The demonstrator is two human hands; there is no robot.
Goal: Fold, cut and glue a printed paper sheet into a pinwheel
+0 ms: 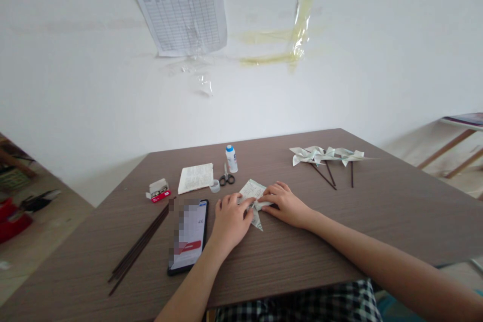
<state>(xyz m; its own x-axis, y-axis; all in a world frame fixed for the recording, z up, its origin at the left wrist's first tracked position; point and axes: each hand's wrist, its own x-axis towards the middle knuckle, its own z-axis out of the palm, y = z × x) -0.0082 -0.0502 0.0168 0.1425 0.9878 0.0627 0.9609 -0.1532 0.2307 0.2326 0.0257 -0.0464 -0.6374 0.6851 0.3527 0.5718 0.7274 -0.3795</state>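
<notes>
Left grip (231, 220) and right grip (287, 205) both pinch the paper pinwheel (252, 189), between them on the bench (287, 261). Step: apparently gathering points to centre; next move likely calls for steady pressure there.

Bench (385, 216): brown wood-grain top, pretty plain
Left side: bunch of dark sticks (153, 229), small red-and-white box (159, 192) with its flap up
Beside the sticks: phone (191, 234), screen up
Further back: printed sheets (196, 178), tape roll (215, 186), black-handled scissors (227, 179), blue-capped white bottle (232, 160) standing upright
Middle: folded printed paper (252, 188)
Right side: paper pinwheels (329, 154) on sticks, heads bunched together
</notes>
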